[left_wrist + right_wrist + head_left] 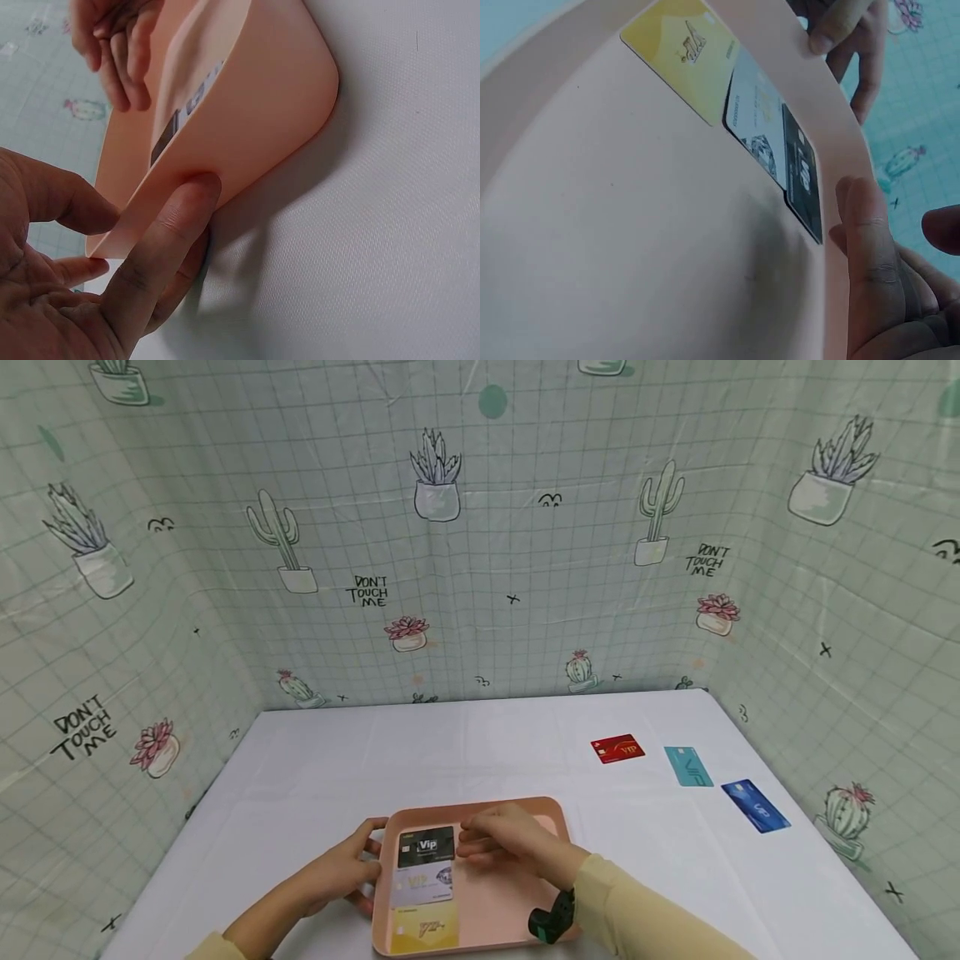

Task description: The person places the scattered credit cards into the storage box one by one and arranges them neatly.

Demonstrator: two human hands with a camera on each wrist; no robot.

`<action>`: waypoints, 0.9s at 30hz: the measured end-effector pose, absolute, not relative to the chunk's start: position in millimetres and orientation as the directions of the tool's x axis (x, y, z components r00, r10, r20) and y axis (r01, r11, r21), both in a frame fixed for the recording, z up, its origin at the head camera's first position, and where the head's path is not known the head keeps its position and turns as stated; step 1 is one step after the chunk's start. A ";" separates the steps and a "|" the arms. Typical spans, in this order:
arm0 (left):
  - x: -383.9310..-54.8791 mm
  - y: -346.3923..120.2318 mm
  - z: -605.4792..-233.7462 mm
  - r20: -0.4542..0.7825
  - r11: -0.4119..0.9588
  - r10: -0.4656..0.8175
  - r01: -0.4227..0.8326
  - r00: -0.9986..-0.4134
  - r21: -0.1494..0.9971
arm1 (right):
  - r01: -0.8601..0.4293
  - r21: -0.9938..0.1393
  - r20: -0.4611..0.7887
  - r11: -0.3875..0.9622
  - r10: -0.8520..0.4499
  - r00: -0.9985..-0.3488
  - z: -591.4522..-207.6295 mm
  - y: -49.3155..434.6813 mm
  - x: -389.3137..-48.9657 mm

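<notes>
A shallow pink tray [495, 906] lies at the near edge of the white table. Along its left side sit a black VIP card [426, 847], a silver-white VIP card [422, 882] and a yellow VIP card [424, 927], one below another. My left hand [341, 870] grips the tray's left wall near its far corner, with one fingertip over the rim and another finger against the outer wall in the left wrist view. Above the tray, just right of the black card, my right hand [506, 837] hovers with loosely bent fingers and nothing between them.
On the table at the back right lie a red VIP card [618, 748], a teal VIP card [688, 766] and a blue VIP card [756, 806], spaced apart. Patterned cloth walls [480, 552] with cactus prints enclose the table at the back and sides.
</notes>
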State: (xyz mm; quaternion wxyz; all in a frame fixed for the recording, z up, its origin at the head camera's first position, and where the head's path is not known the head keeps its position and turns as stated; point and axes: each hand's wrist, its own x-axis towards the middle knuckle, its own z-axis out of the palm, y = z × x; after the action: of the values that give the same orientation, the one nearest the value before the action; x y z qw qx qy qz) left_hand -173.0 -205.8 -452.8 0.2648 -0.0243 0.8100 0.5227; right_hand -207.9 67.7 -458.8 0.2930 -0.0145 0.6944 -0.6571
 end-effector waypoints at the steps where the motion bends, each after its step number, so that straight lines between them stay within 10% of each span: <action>1: -173.2 -205.8 -453.3 -0.456 0.452 0.235 -0.318 -0.858 0.833 | 0.356 -0.924 -0.381 0.140 -0.409 -0.829 -457.1 69.0 -208.1; 27: -174.3 -206.1 -454.4 -0.453 0.449 0.239 -0.316 -0.859 0.836 | 0.277 -0.935 -0.330 0.221 -0.254 -0.909 -436.2 111.4 -231.4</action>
State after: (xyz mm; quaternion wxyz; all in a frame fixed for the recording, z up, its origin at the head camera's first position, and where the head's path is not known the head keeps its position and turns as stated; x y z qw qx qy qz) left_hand -174.3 -206.1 -454.4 0.2646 -0.0235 0.8090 0.5243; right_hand -231.4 111.4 -436.2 0.2130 0.0077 0.7519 -0.6239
